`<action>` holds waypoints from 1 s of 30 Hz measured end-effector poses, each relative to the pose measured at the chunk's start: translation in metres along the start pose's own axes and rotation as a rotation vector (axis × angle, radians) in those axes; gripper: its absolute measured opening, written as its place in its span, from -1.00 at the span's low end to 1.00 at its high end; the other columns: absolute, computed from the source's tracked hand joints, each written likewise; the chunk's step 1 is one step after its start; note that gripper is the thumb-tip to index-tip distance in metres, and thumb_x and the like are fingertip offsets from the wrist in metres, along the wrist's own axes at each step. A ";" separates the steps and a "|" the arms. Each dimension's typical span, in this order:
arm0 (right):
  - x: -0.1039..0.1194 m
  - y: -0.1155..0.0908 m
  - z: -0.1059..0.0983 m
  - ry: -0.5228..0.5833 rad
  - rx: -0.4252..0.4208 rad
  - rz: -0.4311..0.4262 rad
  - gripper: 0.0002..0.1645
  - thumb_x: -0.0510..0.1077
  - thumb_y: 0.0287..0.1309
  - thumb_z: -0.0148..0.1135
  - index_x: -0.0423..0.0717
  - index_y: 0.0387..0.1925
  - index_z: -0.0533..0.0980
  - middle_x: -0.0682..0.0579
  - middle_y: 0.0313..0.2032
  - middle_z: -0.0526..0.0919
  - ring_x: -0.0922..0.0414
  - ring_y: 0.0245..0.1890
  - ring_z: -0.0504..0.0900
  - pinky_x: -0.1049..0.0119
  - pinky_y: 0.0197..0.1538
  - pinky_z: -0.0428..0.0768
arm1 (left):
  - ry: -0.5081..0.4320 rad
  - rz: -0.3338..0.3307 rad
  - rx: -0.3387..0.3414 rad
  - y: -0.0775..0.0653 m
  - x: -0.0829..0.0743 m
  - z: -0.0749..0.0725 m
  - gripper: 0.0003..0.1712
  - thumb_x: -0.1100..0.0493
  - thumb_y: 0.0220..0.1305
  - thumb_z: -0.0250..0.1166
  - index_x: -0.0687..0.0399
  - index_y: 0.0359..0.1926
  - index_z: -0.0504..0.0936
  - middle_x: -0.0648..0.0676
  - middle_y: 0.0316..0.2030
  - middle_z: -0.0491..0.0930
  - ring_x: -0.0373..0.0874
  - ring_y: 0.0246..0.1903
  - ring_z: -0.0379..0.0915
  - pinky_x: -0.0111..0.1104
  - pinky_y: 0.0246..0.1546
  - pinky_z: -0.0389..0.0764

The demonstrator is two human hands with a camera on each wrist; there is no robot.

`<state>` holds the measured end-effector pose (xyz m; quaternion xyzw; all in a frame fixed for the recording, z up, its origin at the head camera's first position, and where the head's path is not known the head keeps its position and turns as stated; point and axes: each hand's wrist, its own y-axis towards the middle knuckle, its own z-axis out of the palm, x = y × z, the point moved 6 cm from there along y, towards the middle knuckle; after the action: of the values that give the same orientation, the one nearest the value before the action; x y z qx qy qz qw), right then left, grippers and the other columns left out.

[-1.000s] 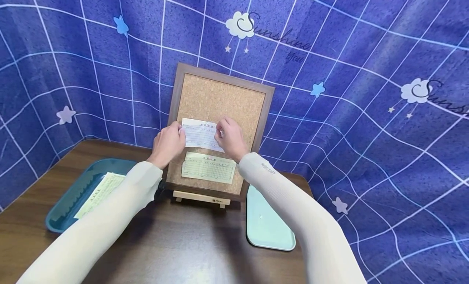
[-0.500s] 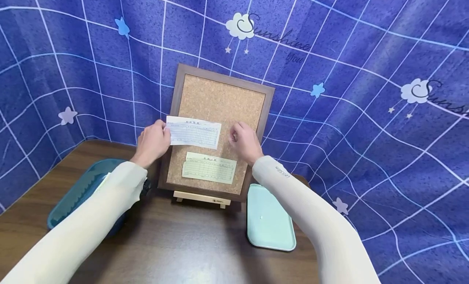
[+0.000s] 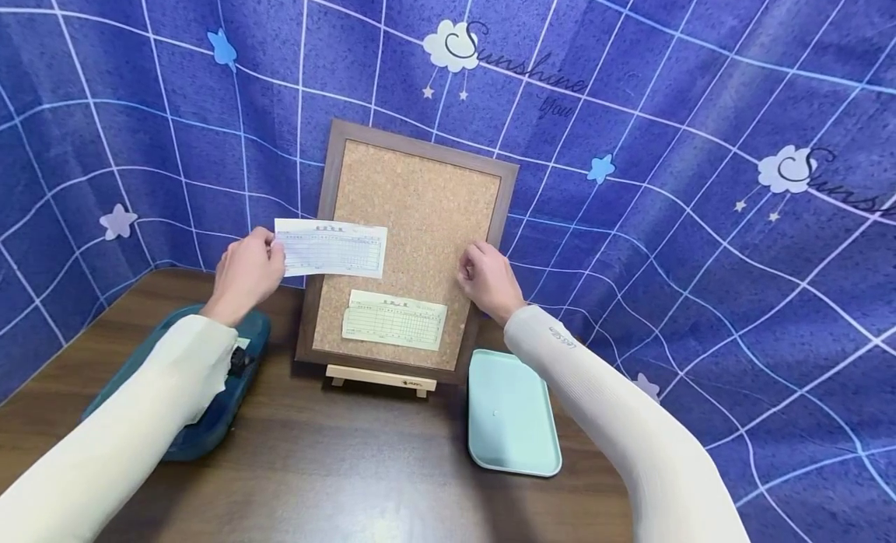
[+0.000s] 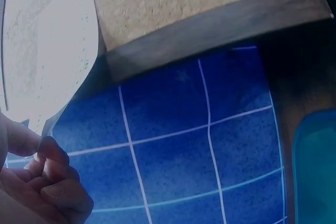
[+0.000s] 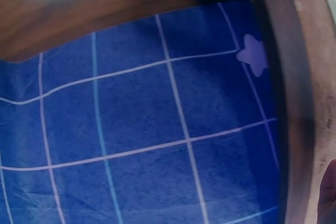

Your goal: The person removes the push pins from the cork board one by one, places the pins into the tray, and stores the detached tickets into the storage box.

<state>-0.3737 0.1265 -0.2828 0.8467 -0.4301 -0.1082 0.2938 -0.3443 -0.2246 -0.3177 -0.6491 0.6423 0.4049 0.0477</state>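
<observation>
In the head view, my left hand (image 3: 245, 275) pinches the left end of a white printed form slip (image 3: 330, 248). The slip's right part overlaps the left side of a framed corkboard (image 3: 420, 193). The left wrist view shows the slip (image 4: 68, 51) bending away from thumb and forefinger. Near the board's right frame is my right hand (image 3: 493, 282), fingers curled with thumb and forefinger together; anything tiny between them cannot be made out. A pale green form slip (image 3: 394, 320) lies flat on the lower corkboard. In the right wrist view only a fingertip edge shows.
The board leans on a small wooden easel (image 3: 381, 377) on the brown table (image 3: 336, 465). A dark teal basket (image 3: 210, 442) sits left, partly behind my left sleeve. On the right is a mint tray (image 3: 514, 442) bearing one tiny pale object (image 3: 495, 413). A blue patterned curtain hangs behind.
My left hand has drawn the white slip leftward off its place above the green slip. My right hand has left the slip's upper right area and shifted right and slightly down.
</observation>
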 end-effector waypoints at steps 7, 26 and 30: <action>-0.012 -0.014 0.004 0.007 -0.003 -0.017 -0.85 -0.29 -0.05 0.25 -0.06 -0.50 0.43 0.12 -0.48 0.37 0.17 -0.47 0.37 0.34 -0.38 0.39 | 0.015 -0.012 -0.014 -0.004 0.011 -0.018 -0.56 0.09 0.39 -0.15 0.40 -0.05 0.45 0.40 -0.23 0.53 0.37 -0.23 0.42 0.13 -0.28 0.33; -0.046 -0.042 -0.008 0.010 -0.072 -0.019 -0.83 -0.34 -0.13 0.27 -0.10 -0.50 0.44 0.04 -0.48 0.43 0.13 -0.48 0.39 0.26 -0.35 0.43 | 0.086 -0.077 -0.016 -0.024 0.053 -0.057 -0.56 0.14 0.40 -0.13 0.50 -0.03 0.42 0.48 -0.20 0.48 0.44 -0.20 0.37 0.18 -0.24 0.30; -0.049 -0.048 -0.004 0.004 -0.087 -0.019 -0.83 -0.33 -0.16 0.28 -0.09 -0.53 0.44 0.04 -0.49 0.42 0.12 -0.48 0.40 0.24 -0.35 0.43 | 0.086 -0.104 -0.005 -0.030 0.058 -0.061 -0.54 0.12 0.40 -0.14 0.50 -0.01 0.40 0.46 -0.20 0.47 0.40 -0.21 0.37 0.15 -0.26 0.30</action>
<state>-0.3696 0.1893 -0.3113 0.8374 -0.4166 -0.1276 0.3301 -0.2991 -0.3015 -0.3249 -0.6986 0.6081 0.3751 0.0394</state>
